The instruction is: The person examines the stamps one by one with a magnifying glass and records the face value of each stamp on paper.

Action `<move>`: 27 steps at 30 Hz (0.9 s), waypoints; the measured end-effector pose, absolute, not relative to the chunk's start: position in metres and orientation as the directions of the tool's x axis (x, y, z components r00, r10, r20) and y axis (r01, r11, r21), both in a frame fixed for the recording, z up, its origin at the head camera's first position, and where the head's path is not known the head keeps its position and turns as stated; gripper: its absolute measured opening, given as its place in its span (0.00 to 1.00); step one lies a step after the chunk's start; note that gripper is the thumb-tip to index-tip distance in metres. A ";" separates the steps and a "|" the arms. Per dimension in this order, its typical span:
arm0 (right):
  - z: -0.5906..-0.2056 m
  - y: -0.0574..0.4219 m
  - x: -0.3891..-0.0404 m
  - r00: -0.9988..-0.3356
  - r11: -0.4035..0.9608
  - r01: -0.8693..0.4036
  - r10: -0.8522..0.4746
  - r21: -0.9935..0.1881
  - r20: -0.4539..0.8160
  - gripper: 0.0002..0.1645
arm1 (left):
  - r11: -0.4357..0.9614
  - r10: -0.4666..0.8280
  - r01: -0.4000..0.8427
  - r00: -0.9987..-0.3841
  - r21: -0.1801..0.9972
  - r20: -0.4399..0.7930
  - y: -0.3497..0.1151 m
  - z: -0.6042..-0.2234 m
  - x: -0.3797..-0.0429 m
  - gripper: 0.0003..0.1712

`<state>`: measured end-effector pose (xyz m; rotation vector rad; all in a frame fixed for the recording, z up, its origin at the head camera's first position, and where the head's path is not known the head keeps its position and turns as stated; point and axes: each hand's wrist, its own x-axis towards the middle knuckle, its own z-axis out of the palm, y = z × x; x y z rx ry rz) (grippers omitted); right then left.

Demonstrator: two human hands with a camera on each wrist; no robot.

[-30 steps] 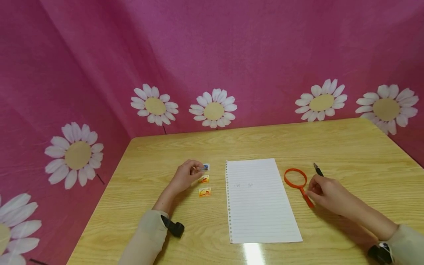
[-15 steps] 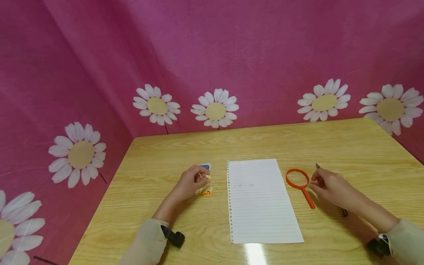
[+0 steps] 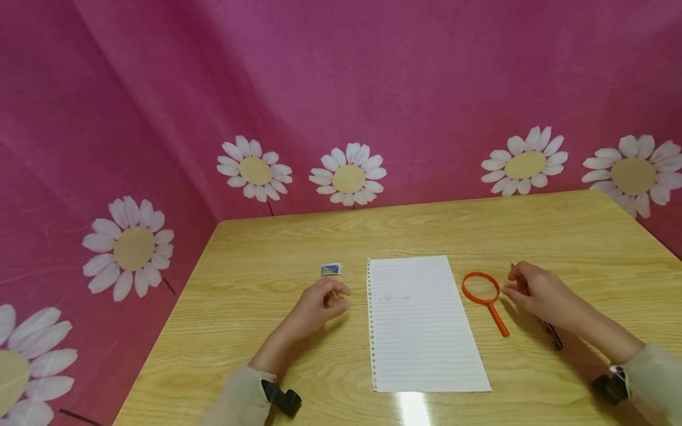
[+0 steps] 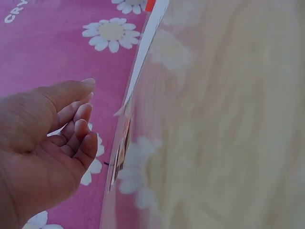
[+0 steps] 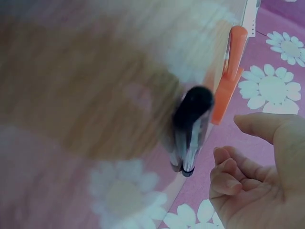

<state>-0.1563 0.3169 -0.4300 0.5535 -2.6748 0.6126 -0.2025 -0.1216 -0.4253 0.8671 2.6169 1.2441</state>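
My left hand (image 3: 318, 305) hovers over the table left of the lined paper (image 3: 426, 331), its fingers loosely bent with nothing between them. Just beyond it lies a small blue stamp (image 3: 331, 269); the yellow stamps are hidden behind the hand in the head view. The left wrist view shows stamps (image 4: 121, 152) edge-on, apart from the fingers. On the other side, my right hand (image 3: 543, 296) is above a black-capped pen (image 5: 190, 129) that lies on the table and is partly covered in the head view. Its relaxed fingers hold nothing. A red-orange magnifying glass (image 3: 498, 320) lies beside this hand.
The wooden table (image 3: 277, 242) meets a pink curtain (image 3: 426, 89) with printed daisies at the back and left. Faint handwritten figures stand on the upper part of the paper. A strip of light reflects off the table's front.
My left hand has moved from the blue stamp toward me and slightly right, now covering the yellow stamps. The pen's rear end has come into sight below my right hand, which stays near the magnifying glass.
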 end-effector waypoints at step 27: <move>-0.433 0.340 -0.175 -0.905 0.872 -0.380 -0.281 -0.308 0.321 0.18 | 0.420 0.667 0.489 -0.737 0.765 0.105 -0.105 -0.422 -0.155 0.11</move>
